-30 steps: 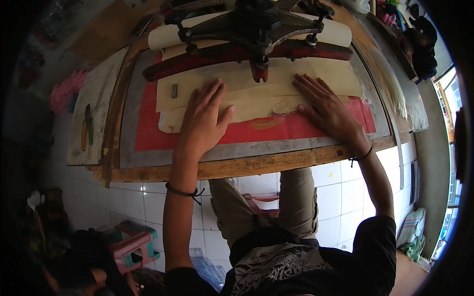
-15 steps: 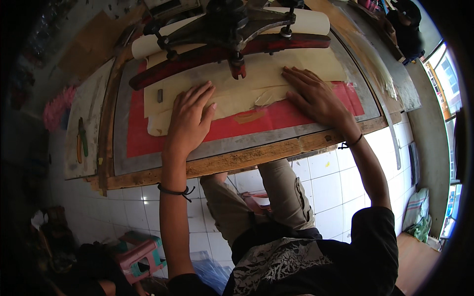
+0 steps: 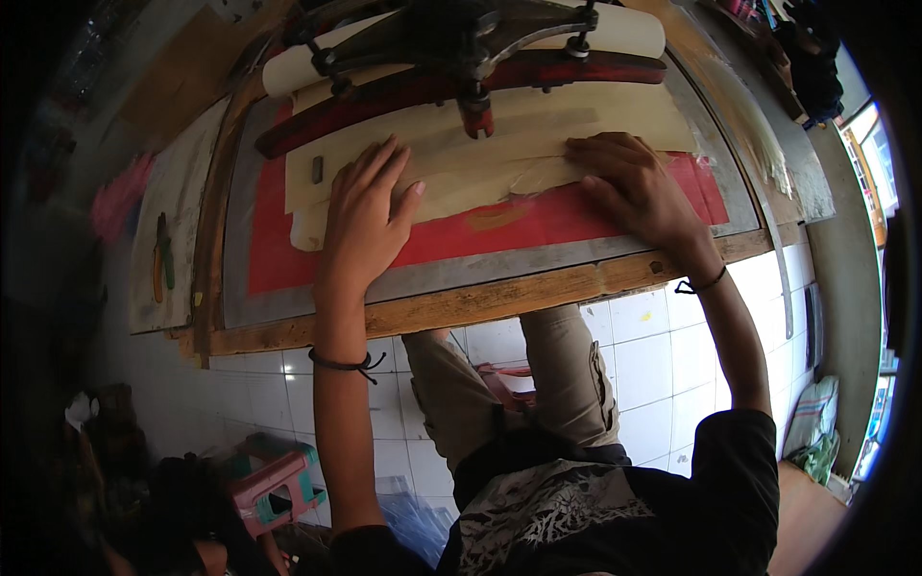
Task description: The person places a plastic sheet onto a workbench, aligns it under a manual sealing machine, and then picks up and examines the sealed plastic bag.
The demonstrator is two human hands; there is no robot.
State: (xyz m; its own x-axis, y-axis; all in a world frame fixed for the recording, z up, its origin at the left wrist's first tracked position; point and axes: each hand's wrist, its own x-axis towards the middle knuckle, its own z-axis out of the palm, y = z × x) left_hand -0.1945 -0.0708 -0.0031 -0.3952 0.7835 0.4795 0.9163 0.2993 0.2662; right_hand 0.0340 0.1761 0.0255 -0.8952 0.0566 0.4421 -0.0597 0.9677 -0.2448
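Observation:
My left hand point(image 3: 363, 213) lies flat on the left part of a cream sheet point(image 3: 451, 178), its fingers stretched out and the thumb apart. My right hand point(image 3: 642, 187) rests on the sheet's right part, fingers spread and slightly bent. Both hold nothing. Under the cream sheet, a red sheet point(image 3: 451, 242) shows along the near side, with a brownish patch on it. A small grey block point(image 3: 318, 170) sits on the cream sheet, left of my left hand. Just beyond my fingers, a curved red bar point(image 3: 365, 110) on a dark metal frame crosses over the sheet.
A grey board point(image 3: 240, 226) lies beneath the sheets, edged by a wooden beam point(image 3: 480, 300). Behind the bar stretches a white roll point(image 3: 634, 35). Pliers point(image 3: 161, 259) rest at the left. A metal strip point(image 3: 782, 278) hangs past the right edge. A pink stool point(image 3: 274, 490) stands lower left.
The whole view has shifted, so the table sits a little higher and further right. My right hand has drawn back slightly toward me, its fingers more bent. My left hand stays on the sheet.

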